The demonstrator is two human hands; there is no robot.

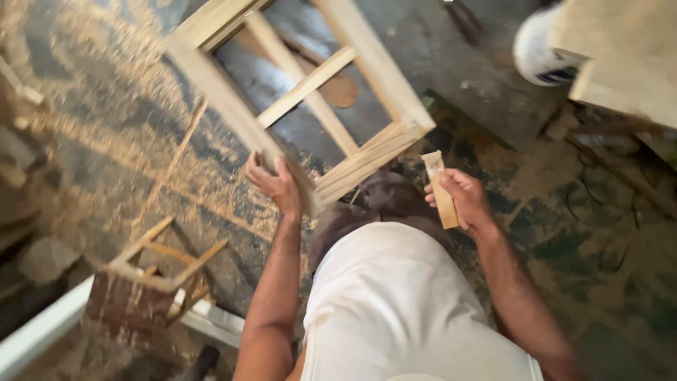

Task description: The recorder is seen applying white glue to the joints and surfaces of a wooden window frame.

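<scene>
Two bare hands in play here, and both are busy. The left hand [276, 185] is clamped on one pale wooden frame [303, 92], fingers curled over the long outer rail near its lower corner, thumb side toward the body. That frame rises up and away from the hand, tilted, and I count two long side rails, one end piece made of stacked strips just right of the hand, and two inner bars crossing each other inside the opening. Over on the other side, the right hand [462, 197] is wrapped around one short flat wooden block [440, 190], gripped upright with its top end poking out above the fingers; that top end stands just beside the frame's stacked corner, whether it touches I cannot tell. Between the two hands, lower down, sits the person's white shirt [395, 303] and a dark trouser knee [381, 201]. Down and left of the left hand, well apart, there's one small wooden stool frame [159, 264] standing on a reddish block, with one white strip [49, 324] running beside it. Sawdust [106, 141] is spread across the floor beyond the left hand. Far up and right of the right hand, one white rounded container [539, 49] sits against a pale timber slab [624, 56].
</scene>
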